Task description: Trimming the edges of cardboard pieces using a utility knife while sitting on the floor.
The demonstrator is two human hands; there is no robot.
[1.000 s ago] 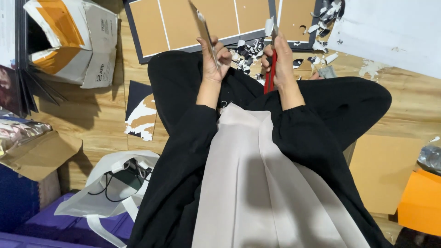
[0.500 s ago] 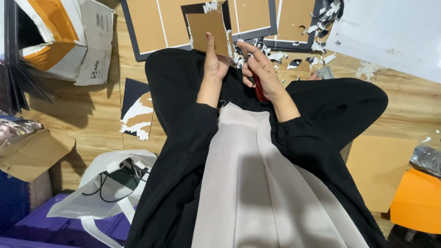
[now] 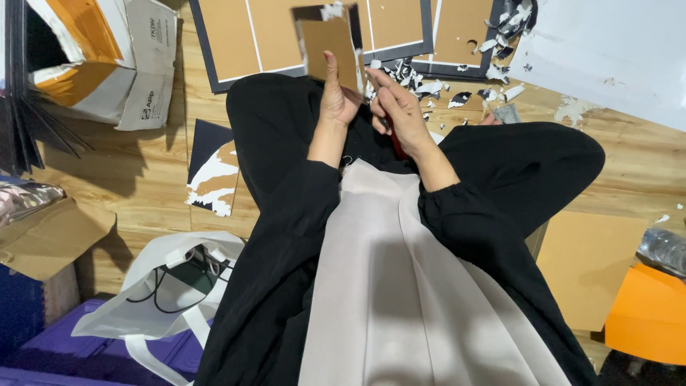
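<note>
From the head camera I look straight down at a person seated cross-legged on a wooden floor [image 3: 164,179], black sleeves and a pale apron filling the lower frame. My left hand [image 3: 336,96] holds a small brown card piece [image 3: 330,46] upright, thumb laid along its near face and fingers behind it, so the grip is pressed together on the card; it is lifted clear of the lap and tilted toward the camera, I judge so that its edges and the white paper scrap clinging to its top corner can be seen and reached. My right hand [image 3: 396,107] is curled just beside the card's right edge, fingertips close to it, and a red-handled tool [image 3: 397,146] shows under the palm; that grip looks closed round the handle, though the tool's working end is hidden, so I cannot tell what it touches. Beyond the hands a large dark-framed board [image 3: 250,36] with brown panels lies flat on the floor, with torn black and white paper bits [image 3: 429,86] scattered just beside it. Well to the left sit an open cardboard box [image 3: 107,57] and a peeled dark sheet [image 3: 214,168]; a white bag [image 3: 171,286] lies nearer the knee.
</note>
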